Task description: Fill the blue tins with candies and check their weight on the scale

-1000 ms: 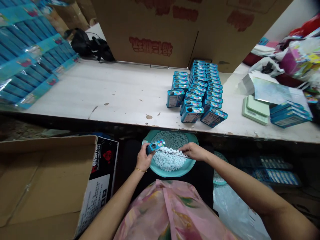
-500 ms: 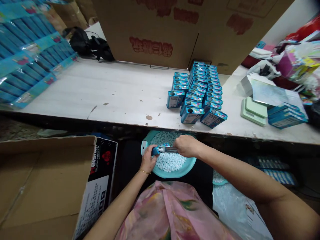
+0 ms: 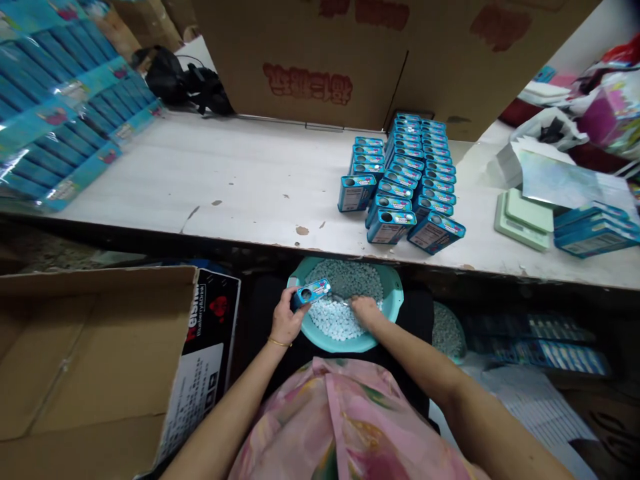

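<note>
My left hand [image 3: 287,320] is closed round a small blue tin [image 3: 313,292] with a round hole in its top, held over the left side of a turquoise basin [image 3: 395,303]. Small white candies [image 3: 340,321] fill the lower part of that basin, which rests at my lap. My right hand [image 3: 365,310] is down among the candies, fingers closed on a scoop [image 3: 340,300] that is partly hidden and blurred. Several more blue tins [image 3: 391,227] stand in rows on the white table, their round holes facing up.
A large cardboard carton [image 3: 310,53] stands at the table's back. Wrapped stacks of blue packs [image 3: 60,113] are at the left. A pale green scale [image 3: 524,219] and blue boxes [image 3: 595,230] sit at the right. An open cardboard box [image 3: 100,360] is at my left.
My right hand has moved down from the tin's opening into the candies with the scoop. The tin in my left hand has shifted slightly left, its top now uncovered.
</note>
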### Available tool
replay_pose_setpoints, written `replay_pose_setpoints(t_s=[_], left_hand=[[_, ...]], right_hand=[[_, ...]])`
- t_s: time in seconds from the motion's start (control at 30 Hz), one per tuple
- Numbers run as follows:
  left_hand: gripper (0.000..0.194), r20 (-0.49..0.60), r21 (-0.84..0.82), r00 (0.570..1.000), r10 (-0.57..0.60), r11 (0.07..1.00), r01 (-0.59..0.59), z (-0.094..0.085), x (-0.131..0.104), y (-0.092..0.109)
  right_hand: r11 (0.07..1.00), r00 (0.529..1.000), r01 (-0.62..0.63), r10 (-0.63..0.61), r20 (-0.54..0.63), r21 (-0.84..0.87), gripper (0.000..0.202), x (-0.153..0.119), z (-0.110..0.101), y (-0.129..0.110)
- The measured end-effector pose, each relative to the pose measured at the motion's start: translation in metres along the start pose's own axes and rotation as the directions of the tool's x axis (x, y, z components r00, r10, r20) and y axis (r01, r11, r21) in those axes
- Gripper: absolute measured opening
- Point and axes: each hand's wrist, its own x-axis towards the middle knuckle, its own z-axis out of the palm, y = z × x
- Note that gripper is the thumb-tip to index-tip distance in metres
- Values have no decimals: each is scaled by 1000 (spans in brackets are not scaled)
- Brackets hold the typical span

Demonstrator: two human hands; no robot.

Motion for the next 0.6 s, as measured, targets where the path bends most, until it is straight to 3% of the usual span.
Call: replay_pose_setpoints(t_s=[0.13,0.3,0.5,0.6], left_hand=[[36,-3,5,1000,-31,1000,31,2,2,-2],[37,-27,-30,999,-32,999,31,1,4,-2],[38,-44,-36,998,-40,999,38,0,4,-3],[36,-20,-30,1000,4,1000,-5,3,3,0]], right_hand=[[993,994,92,-96,59,72,32,2,18,-6],[968,983,147,-166,79,203,34,-9,11,15],[840,964,250,-261,-46,482,34,-41,-43,27],[803,938,331,-339,-77,496,31,-59,-80,23]])
